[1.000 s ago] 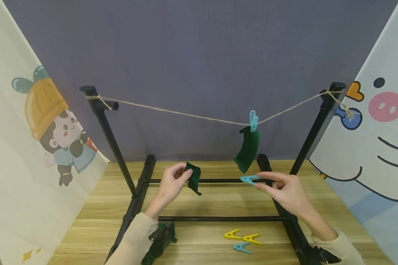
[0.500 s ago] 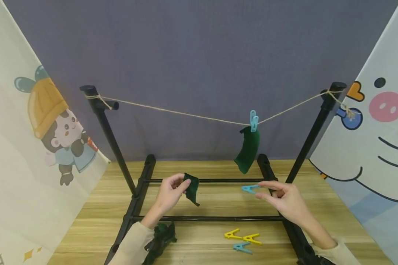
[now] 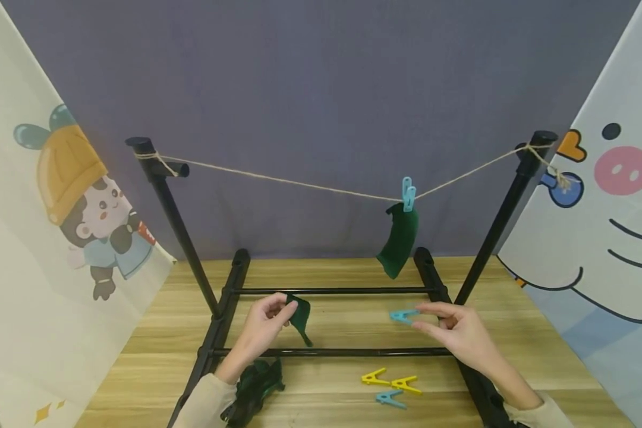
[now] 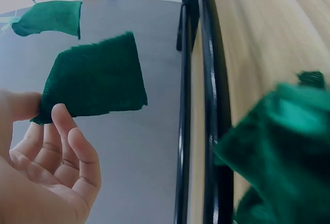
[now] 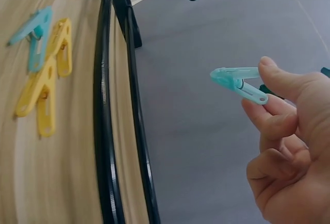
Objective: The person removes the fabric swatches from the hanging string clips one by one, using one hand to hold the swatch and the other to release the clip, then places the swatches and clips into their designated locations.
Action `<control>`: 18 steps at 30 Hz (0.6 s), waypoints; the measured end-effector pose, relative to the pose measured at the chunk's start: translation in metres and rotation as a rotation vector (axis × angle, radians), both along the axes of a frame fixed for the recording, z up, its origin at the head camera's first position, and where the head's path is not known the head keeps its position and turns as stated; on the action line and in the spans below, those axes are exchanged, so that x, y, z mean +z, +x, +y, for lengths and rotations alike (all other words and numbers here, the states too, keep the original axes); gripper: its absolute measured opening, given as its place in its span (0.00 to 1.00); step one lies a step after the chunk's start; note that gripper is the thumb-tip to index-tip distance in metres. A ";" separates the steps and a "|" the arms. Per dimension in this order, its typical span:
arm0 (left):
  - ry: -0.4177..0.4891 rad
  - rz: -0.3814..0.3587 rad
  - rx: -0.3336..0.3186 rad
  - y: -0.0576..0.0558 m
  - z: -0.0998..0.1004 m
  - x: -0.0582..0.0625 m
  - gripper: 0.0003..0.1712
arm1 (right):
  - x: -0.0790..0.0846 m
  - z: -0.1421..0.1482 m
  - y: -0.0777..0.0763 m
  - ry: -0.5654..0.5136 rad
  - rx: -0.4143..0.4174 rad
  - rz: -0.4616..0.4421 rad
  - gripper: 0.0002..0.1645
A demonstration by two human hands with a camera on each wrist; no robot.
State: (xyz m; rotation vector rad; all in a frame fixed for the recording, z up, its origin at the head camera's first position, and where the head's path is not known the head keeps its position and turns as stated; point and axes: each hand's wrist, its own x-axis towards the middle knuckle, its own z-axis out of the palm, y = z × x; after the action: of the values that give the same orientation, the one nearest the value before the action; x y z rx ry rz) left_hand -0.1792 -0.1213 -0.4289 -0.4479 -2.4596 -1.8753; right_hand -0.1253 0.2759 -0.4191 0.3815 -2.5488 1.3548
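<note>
My left hand [image 3: 264, 327] pinches a small dark green cloth [image 3: 299, 320] by one corner. In the left wrist view that cloth [image 4: 98, 77] spreads out flat beyond the thumb and fingers. Over to the right, my right hand [image 3: 460, 333] holds a light blue clothespin [image 3: 403, 315] between thumb and fingers, gripping its handle ends. The right wrist view shows the clothespin [image 5: 234, 81] with its nose pointing away from the fingertips. A second green cloth [image 3: 399, 241] hangs from the string [image 3: 278, 178], fastened by another blue clothespin [image 3: 408, 195].
A black frame [image 3: 334, 353] with two posts carries the string above the wooden table [image 3: 321, 404]. Two yellow clothespins [image 3: 405, 384] and a blue clothespin [image 3: 390, 399] lie at the front. A crumpled green cloth heap [image 3: 254, 389] lies at front left.
Both hands have come down and nearer, the left also slightly leftward, still holding the cloth and the clothespin. The hanging cloth stays in place on the string.
</note>
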 end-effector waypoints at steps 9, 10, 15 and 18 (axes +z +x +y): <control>-0.055 -0.031 -0.011 0.005 -0.015 -0.013 0.11 | -0.014 0.007 0.003 0.021 0.012 -0.044 0.17; -0.061 -0.040 -0.016 0.006 -0.017 -0.014 0.11 | -0.016 0.007 0.003 0.018 0.019 -0.045 0.17; -0.085 -0.091 -0.025 0.012 -0.026 -0.021 0.13 | -0.022 0.010 0.008 0.010 0.034 -0.075 0.17; -0.108 -0.109 -0.017 0.015 -0.030 -0.024 0.13 | -0.026 0.012 0.010 0.011 0.035 -0.120 0.18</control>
State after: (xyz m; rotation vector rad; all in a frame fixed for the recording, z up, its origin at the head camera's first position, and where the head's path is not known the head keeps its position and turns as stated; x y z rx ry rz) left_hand -0.1643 -0.1516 -0.4533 -0.3800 -2.6450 -1.8265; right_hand -0.1149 0.2881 -0.4447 0.3582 -2.6593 1.4166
